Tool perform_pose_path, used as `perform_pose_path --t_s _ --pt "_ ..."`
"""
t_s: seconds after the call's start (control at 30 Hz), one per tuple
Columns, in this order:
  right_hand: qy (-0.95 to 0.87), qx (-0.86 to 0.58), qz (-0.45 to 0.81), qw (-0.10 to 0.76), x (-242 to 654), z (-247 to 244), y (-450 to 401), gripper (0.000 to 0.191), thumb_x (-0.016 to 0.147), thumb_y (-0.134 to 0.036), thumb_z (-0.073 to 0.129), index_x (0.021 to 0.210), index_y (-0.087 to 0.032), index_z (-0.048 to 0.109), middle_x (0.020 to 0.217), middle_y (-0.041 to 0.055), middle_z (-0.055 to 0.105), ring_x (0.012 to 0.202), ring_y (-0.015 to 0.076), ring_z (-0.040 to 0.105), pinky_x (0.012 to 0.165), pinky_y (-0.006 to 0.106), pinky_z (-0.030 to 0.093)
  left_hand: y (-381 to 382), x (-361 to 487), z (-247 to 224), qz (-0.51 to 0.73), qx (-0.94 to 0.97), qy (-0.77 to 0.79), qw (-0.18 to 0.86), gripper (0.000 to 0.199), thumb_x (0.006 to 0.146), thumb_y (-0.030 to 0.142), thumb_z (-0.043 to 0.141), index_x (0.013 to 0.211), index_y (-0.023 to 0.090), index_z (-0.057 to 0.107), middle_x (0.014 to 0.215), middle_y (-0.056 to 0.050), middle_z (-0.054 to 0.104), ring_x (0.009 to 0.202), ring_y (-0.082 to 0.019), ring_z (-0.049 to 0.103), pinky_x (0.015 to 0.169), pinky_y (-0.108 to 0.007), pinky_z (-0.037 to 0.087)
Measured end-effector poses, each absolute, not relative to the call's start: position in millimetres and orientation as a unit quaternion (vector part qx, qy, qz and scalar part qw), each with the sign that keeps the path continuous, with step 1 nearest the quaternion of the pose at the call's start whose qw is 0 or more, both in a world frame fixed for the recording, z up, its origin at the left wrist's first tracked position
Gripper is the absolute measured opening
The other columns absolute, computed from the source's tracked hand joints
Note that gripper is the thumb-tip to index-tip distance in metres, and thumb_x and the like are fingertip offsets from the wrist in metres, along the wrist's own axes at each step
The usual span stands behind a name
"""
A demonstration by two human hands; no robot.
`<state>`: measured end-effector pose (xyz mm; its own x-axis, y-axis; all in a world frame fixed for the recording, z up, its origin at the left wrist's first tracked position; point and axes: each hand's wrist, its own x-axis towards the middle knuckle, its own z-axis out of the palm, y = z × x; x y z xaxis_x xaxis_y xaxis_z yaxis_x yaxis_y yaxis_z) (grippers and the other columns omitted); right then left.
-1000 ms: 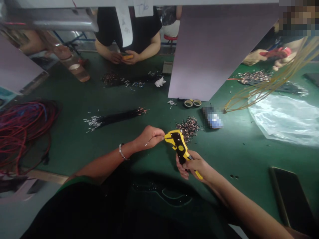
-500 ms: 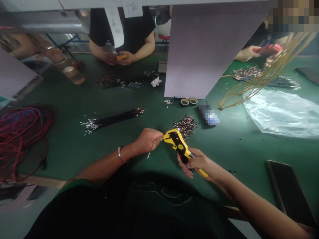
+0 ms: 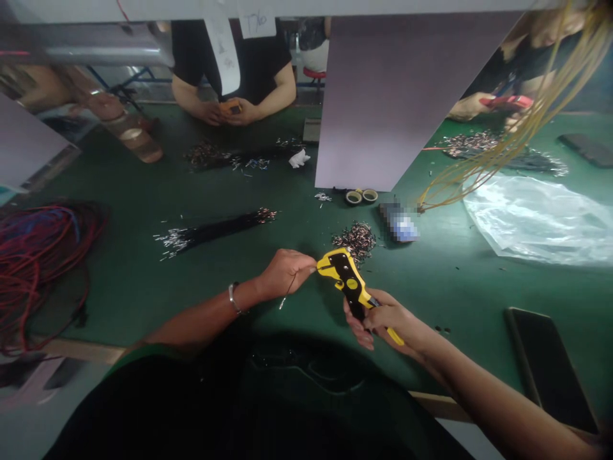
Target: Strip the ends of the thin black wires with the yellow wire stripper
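Several loops of red and blue wire (image 3: 33, 268) are lying at the far left of the frame on the green-topped table (image 3: 119, 300). Toward the centre, a bundle of black wires (image 3: 215, 227) with bare silver ends is stretching across the table, while a co-worker's hands (image 3: 234, 112) are holding a small orange tool at the top of the frame. In the lower centre, the person's left hand (image 3: 286, 275) is pinching a thin wire (image 3: 287, 295), which is trailing below the fingers. Just to its right, the right hand (image 3: 383, 319) is clenching the handles of a yellow and black wire stripper (image 3: 347, 281), its head almost touching the left hand. Directly above that head, a loose pile of small wire pieces (image 3: 357, 241) is sitting on the table, with two rolls of tape (image 3: 360, 196) beyond it. Further right, a clear plastic sheet (image 3: 536, 220) is lying under hanging yellow wires (image 3: 483, 160), and a dark phone (image 3: 546, 364) is resting at the lower right. The main risk appears to be the thin wire slipping from the light pinch if the grip loosens, while a careless swing of the stripper could scatter the nearby pile.
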<state>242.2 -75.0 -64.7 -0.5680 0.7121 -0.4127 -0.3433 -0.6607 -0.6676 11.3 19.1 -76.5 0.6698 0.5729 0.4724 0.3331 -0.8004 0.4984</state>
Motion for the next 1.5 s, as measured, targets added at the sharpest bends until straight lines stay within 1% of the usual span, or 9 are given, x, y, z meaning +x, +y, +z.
perform_pose_path --t_s 0.23,0.33,0.43,0.53,0.67,0.87,1.07,1.23,1.5 --pt "-0.312 -0.347 0.806 0.364 227.6 -78.8 -74.5 0.029 0.054 -0.009 0.050 0.082 -0.013 0.057 0.058 -0.0006 0.057 0.041 0.0107 0.046 0.038 0.024 0.040 16.4 7.7 -72.5 0.308 0.881 0.303 0.191 0.027 0.091 0.022 0.044 0.070 0.016 0.059 0.055 0.001 0.057 0.049 -0.009 0.052 0.053 -0.020 0.039" --pt "-0.341 -0.367 0.788 0.358 222.0 -89.4 -71.5 0.031 0.053 -0.010 0.048 0.084 -0.014 0.056 0.057 -0.0022 0.056 0.041 0.0105 0.047 0.038 0.024 0.041 18.1 6.0 -71.1 0.294 0.894 0.303 0.150 0.031 0.093 0.021 0.038 0.067 0.017 0.054 0.053 0.001 0.055 0.049 -0.010 0.051 0.054 -0.021 0.039" --pt "-0.370 -0.393 0.770 0.340 221.4 -95.7 -70.6 0.034 0.050 -0.010 0.046 0.083 -0.014 0.055 0.054 -0.0037 0.055 0.039 0.0097 0.046 0.037 0.022 0.040 18.9 5.6 -71.1 0.274 0.916 0.277 0.093 0.031 0.092 0.018 0.034 0.067 0.018 0.051 0.053 0.000 0.054 0.049 -0.011 0.051 0.054 -0.024 0.039" --pt "-0.375 -0.415 0.764 0.321 226.1 -94.8 -73.4 0.035 0.048 -0.011 0.045 0.082 -0.015 0.054 0.053 -0.0044 0.054 0.038 0.0091 0.045 0.036 0.021 0.040 17.7 6.4 -72.4 0.262 0.931 0.249 0.052 0.028 0.089 0.014 0.035 0.066 0.018 0.050 0.051 0.000 0.052 0.048 -0.012 0.048 0.053 -0.025 0.036" --pt "-0.357 -0.414 0.779 0.306 235.5 -88.8 -78.9 0.034 0.050 -0.011 0.045 0.082 -0.014 0.054 0.054 -0.0032 0.055 0.038 0.0098 0.046 0.036 0.021 0.039 14.6 7.6 -73.6 0.247 0.943 0.221 0.031 0.026 0.086 0.010 0.036 0.065 0.019 0.048 0.050 0.001 0.048 0.047 -0.013 0.045 0.051 -0.026 0.034" --pt "-0.295 -0.374 0.823 0.309 242.7 -81.3 -84.3 0.032 0.049 -0.010 0.046 0.079 -0.013 0.057 0.052 -0.0026 0.053 0.039 0.0105 0.046 0.036 0.023 0.041 11.0 10.7 -69.5 0.257 0.944 0.202 0.050 0.025 0.088 0.013 0.036 0.068 0.018 0.049 0.050 0.001 0.047 0.048 -0.013 0.043 0.052 -0.026 0.032" --pt "-0.255 -0.348 0.842 0.324 246.1 -79.3 -92.6 0.033 0.050 -0.010 0.048 0.081 -0.013 0.059 0.056 -0.0010 0.054 0.041 0.0108 0.047 0.037 0.023 0.041 8.6 13.6 -67.8 0.279 0.934 0.202 0.090 0.027 0.091 0.015 0.035 0.068 0.018 0.049 0.049 0.003 0.043 0.045 -0.012 0.040 0.050 -0.026 0.032" --pt "-0.232 -0.331 0.850 0.339 245.3 -70.1 -91.6 0.031 0.053 -0.009 0.050 0.082 -0.013 0.060 0.061 0.0009 0.056 0.043 0.0113 0.048 0.039 0.025 0.042 5.1 14.9 -69.4 0.288 0.925 0.217 0.118 0.026 0.094 0.018 0.034 0.077 0.017 0.054 0.051 0.002 0.047 0.046 -0.012 0.044 0.051 -0.025 0.035" --pt "-0.233 -0.306 0.858 0.340 240.0 -64.4 -84.8 0.032 0.053 -0.009 0.048 0.082 -0.014 0.058 0.062 0.0014 0.056 0.044 0.0119 0.048 0.040 0.026 0.042 13.2 9.8 -67.8 0.322 0.904 0.242 0.144 0.020 0.091 0.017 0.042 0.080 0.017 0.058 0.053 0.001 0.053 0.047 -0.011 0.048 0.052 -0.024 0.036"
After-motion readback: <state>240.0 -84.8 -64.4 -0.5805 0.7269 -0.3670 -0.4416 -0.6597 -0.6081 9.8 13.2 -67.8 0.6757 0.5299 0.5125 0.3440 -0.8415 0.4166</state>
